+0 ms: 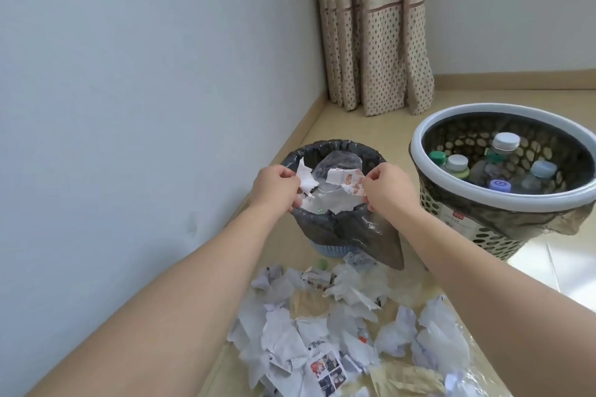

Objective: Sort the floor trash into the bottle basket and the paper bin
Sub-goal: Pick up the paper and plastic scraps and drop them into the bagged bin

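Here, left hand (pixel 274 185) pinching white scrap (pixel 304 179), right hand (pixel 385 185) pinching printed scrap (pixel 448 184), paper bin (pixel 338 229) contents half hidden.

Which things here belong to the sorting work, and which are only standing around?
Part of the job:
- left hand and right hand, each pinching a paper scrap over the paper bin
- bottle basket, bottles inside
- crumpled paper on the floor

Not part of it:
- curtain
- wall
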Tool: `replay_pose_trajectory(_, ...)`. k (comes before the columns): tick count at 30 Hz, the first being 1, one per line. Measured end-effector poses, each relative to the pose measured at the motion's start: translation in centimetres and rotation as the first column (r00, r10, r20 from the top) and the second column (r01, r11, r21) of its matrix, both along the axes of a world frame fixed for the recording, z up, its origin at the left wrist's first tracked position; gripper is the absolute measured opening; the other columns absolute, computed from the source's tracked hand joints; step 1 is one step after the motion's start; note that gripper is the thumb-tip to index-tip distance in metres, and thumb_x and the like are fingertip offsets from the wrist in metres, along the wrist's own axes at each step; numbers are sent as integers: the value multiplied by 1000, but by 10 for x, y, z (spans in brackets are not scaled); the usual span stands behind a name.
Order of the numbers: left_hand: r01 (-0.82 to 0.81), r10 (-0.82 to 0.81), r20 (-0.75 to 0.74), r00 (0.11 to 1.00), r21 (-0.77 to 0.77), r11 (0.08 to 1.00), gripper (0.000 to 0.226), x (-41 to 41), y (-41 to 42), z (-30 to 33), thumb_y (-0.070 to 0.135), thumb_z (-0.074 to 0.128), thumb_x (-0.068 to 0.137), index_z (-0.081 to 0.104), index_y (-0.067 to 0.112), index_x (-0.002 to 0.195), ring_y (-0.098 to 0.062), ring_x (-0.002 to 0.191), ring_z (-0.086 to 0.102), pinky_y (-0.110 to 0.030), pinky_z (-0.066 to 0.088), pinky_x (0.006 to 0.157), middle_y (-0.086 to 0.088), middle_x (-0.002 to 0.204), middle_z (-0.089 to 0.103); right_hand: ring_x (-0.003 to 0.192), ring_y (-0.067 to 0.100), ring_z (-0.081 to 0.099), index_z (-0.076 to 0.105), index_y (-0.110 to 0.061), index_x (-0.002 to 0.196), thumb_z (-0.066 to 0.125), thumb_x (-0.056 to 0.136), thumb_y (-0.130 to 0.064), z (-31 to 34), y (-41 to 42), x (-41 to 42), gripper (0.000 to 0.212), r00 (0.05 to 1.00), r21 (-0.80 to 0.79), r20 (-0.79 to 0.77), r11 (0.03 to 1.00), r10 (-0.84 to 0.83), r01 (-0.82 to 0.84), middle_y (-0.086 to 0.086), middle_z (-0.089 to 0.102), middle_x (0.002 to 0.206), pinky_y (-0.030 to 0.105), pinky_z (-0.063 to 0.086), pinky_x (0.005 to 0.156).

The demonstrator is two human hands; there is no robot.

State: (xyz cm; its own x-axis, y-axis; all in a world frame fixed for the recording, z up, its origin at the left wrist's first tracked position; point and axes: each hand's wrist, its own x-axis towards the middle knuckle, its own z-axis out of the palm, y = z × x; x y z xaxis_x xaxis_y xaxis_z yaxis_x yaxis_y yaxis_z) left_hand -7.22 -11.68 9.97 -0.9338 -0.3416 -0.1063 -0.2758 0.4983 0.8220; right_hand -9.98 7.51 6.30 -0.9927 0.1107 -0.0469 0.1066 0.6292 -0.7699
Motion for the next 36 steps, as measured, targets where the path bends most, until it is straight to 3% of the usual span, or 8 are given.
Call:
replay_pose_trajectory(10, 205, -175, 106, 979, -553, 808, 28, -46, 8, -34, 15, 40, 90, 63, 21, 103, -24, 84, 64, -37, 55, 76, -1, 98, 68, 76, 23, 61, 65, -14, 101, 41, 94, -12, -31, -13, -26, 26, 982, 324, -109, 939, 154, -111, 4, 67, 95, 30, 47, 63)
replay_pose_trajectory(15, 24, -97, -111, 989, -528, 849, 31, 3, -48, -51, 15, 41, 94, 61, 19, 118, -22, 101, 59, -33, 46, 82, 0, 120, 60, 72, 19, 58, 63, -14, 109, 49, 94, -16, -35, -24, 17, 21, 821, 313, -513, 945, 250, -93, 0, 57, 109, 31, 48, 55)
replay_pose_trajectory(18, 42, -60, -24, 998, -464, 885, 28, 60, -87, -77, 17, 43, 94, 59, 18, 117, -17, 93, 59, -32, 47, 78, 1, 115, 60, 73, 21, 57, 62, -10, 102, 53, 90, -11, -47, -39, 60, 16, 676, 353, -598, 899, 431, -260, 4, 57, 100, 33, 48, 52)
replay_pose_trajectory(21, 155, -79, 289, 954, -251, 956, 16, 121, -110, -125, 26, 55, 90, 57, 25, 106, -16, 82, 60, -33, 49, 73, -1, 100, 64, 76, 24, 57, 56, -14, 101, 49, 88, -17, -79, -57, 109, 15, 630, 446, -446, 768, 636, -459, 3, 55, 95, 35, 47, 54)
replay_pose_trajectory(23, 193, -117, 451, 885, -124, 973, 26, 156, -111, -155, 40, 63, 82, 54, 28, 104, -13, 77, 59, -34, 50, 72, 2, 98, 63, 80, 26, 58, 51, -17, 102, 45, 89, -21, -103, -71, 139, 15, 685, 445, -153, 668, 713, -596, 1, 53, 96, 35, 46, 57)
replay_pose_trajectory(26, 249, -96, 537, 838, -221, 943, 48, 191, -102, -183, 54, 68, 73, 46, 27, 105, -12, 82, 59, -29, 44, 65, 9, 100, 55, 87, 20, 54, 49, -18, 112, 46, 92, -27, -128, -84, 161, 22, 736, 365, 270, 641, 621, -675, -1, 54, 111, 30, 41, 66)
replay_pose_trajectory(32, 315, -118, 457, 881, -383, 868, 25, 219, -101, -208, 35, 54, 88, 41, 21, 105, -25, 93, 58, -34, 43, 66, 3, 110, 48, 104, 24, 55, 40, -18, 135, 44, 96, -30, -156, -108, 182, 41, 694, 362, 333, 592, 639, -720, 1, 44, 129, 28, 37, 68)
replay_pose_trajectory(36, 299, -107, 443, 890, -391, 871, 14, 223, -115, -207, 27, 44, 93, 40, 24, 80, -22, 81, 54, -31, 37, 62, 6, 84, 52, 107, 26, 52, 49, -13, 123, 44, 93, -19, -168, -124, 179, 30, 704, 419, 349, 568, 619, -708, 4, 51, 119, 30, 40, 70)
